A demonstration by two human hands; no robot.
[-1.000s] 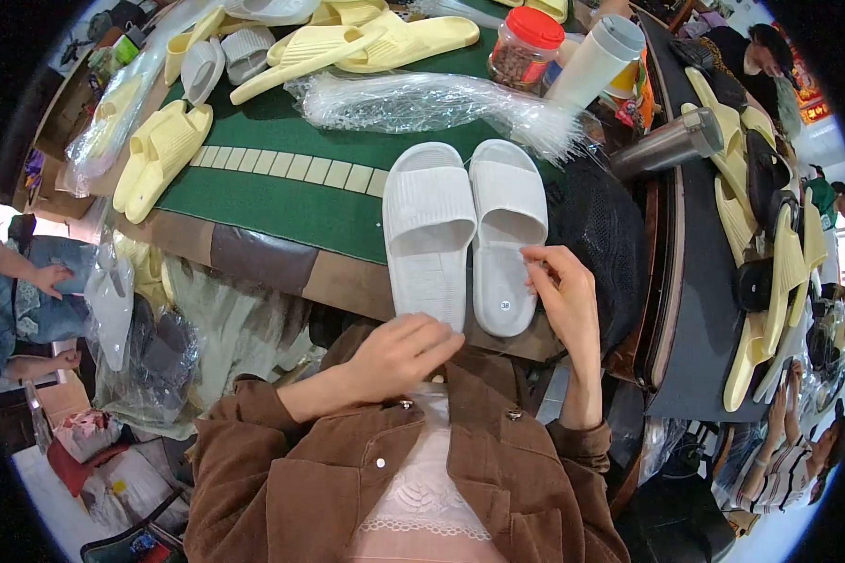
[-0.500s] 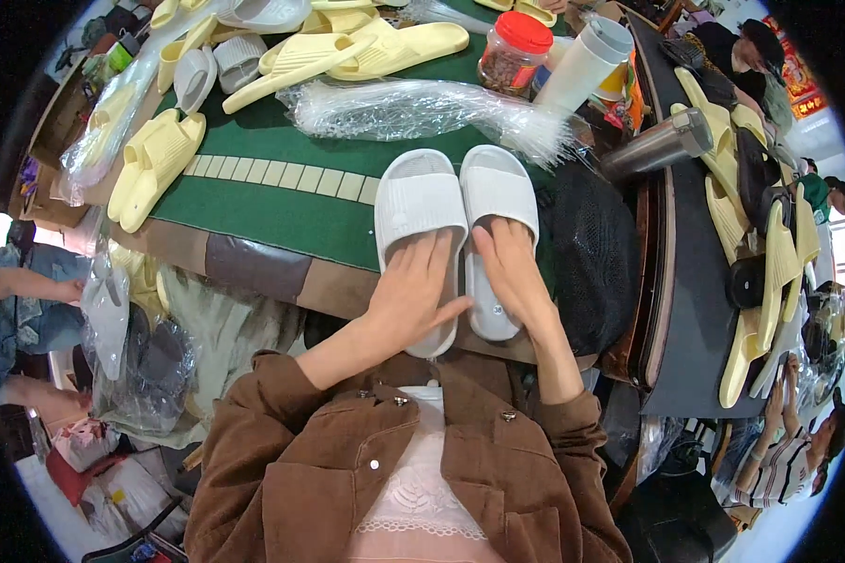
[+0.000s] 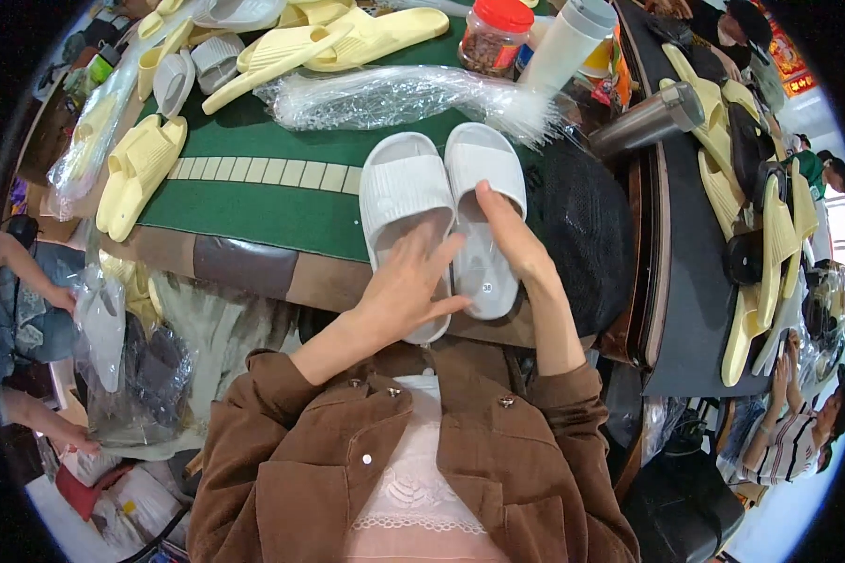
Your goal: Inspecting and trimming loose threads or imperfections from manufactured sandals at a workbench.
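Two white slide slippers lie side by side before me, toes pointing away. On the footbed of the left slipper (image 3: pixel 407 186) rests my left hand (image 3: pixel 399 291), its fingers apart and slightly blurred, just behind the ribbed strap. My right hand (image 3: pixel 519 249) grips the outer side of the right slipper (image 3: pixel 487 174). Its thumb lies at the strap's rear edge, while the other fingers are mostly hidden along the slipper's side. A small round size sticker shows on the right slipper's heel.
A green mat (image 3: pixel 253 219) carries a row of pale rectangular pieces (image 3: pixel 253 172). Clear plastic bags (image 3: pixel 376 97), yellow slippers (image 3: pixel 141 178), a red-lidded jar (image 3: pixel 494 38), a white tumbler (image 3: pixel 570 45) and a steel flask (image 3: pixel 648 120) lie around it. Black mesh (image 3: pixel 582 235) borders the right; other people work on both sides.
My right hand's fingers have come out from under the right slipper's strap to its outer side. My left hand's fingers have drawn back from the left strap. The view has shifted slightly.
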